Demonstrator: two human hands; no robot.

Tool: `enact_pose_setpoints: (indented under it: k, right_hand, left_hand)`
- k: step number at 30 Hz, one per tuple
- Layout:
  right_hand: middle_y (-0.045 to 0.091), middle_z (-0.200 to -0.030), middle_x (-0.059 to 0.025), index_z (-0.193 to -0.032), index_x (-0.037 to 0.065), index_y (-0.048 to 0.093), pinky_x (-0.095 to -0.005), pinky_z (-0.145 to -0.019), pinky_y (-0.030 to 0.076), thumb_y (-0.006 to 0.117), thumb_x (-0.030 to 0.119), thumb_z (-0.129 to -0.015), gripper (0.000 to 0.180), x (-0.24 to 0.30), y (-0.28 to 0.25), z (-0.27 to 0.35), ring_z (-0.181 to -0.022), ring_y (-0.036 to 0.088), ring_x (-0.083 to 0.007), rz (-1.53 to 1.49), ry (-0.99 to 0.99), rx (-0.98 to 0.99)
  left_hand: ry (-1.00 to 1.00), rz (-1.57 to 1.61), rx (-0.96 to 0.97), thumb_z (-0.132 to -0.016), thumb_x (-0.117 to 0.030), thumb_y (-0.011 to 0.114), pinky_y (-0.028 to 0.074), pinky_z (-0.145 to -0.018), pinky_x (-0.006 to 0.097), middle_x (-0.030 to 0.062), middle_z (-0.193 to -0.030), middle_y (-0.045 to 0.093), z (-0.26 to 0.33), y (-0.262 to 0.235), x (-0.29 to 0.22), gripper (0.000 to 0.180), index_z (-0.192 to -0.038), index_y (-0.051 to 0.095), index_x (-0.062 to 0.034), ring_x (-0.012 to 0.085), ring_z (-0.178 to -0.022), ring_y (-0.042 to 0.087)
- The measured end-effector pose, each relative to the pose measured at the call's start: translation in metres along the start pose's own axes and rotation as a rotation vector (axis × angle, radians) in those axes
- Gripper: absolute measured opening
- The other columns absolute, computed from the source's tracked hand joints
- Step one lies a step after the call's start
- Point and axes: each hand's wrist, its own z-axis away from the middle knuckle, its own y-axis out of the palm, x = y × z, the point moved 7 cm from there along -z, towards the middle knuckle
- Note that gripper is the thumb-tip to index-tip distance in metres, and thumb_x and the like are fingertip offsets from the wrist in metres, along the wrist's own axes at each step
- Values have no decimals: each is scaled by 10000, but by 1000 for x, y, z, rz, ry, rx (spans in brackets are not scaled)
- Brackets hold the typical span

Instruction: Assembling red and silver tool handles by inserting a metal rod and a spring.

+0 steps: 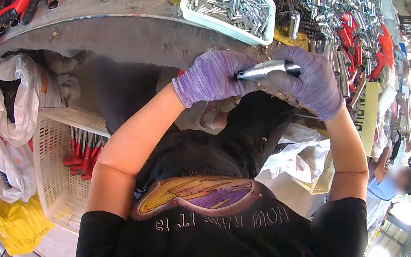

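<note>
Glossy metal tube (266, 70), knitted purple cloth gloves (211, 76), white plastic tray (196, 13).

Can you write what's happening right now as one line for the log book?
left hand: gloved, grips metal tube | right hand: gloved, grips same tube | tube: level, between both hands | white tray of small metal pieces: on bench beyond

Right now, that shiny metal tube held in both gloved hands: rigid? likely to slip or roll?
The metal tube looks like polished steel, so probably stiff and fairly heavy for its size. Its smooth, glossy surface may be slippery, though the left hand and right hand wear knit gloves that should help. Being round, it would likely roll if set down.
</note>
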Motion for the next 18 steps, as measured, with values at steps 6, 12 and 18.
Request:
enact_pose_setpoints:
  k: [6,12,18]
  right_hand:
    - [656,-833,-138,-1056,65,585,-346,-656,516,727,380,-751,461,9,20,22,-768,663,-288,-22,-17,-97]
    - [606,-1065,-164,-1313,53,420,-392,-842,472,789,443,-651,852,-5,129,99,-975,597,-349,-17,33,465]
    - [623,-1042,-171,-1295,115,462,-370,-859,476,771,257,-686,698,-30,214,155,-991,604,-352,-481,507,264]
  left_hand:
    - [24,119,-112,-739,-280,732,493,-724,373,147,-878,615,27,8,1,405,-1049,597,-57,303,-809,615]
    - [-513,1929,-776,-790,-45,622,475,-893,482,92,-850,524,128,54,49,209,-946,490,-92,279,-870,566]
    - [-1228,2116,-803,-860,-99,553,523,-798,478,138,-913,590,199,189,125,172,-1010,521,-22,283,-839,603]
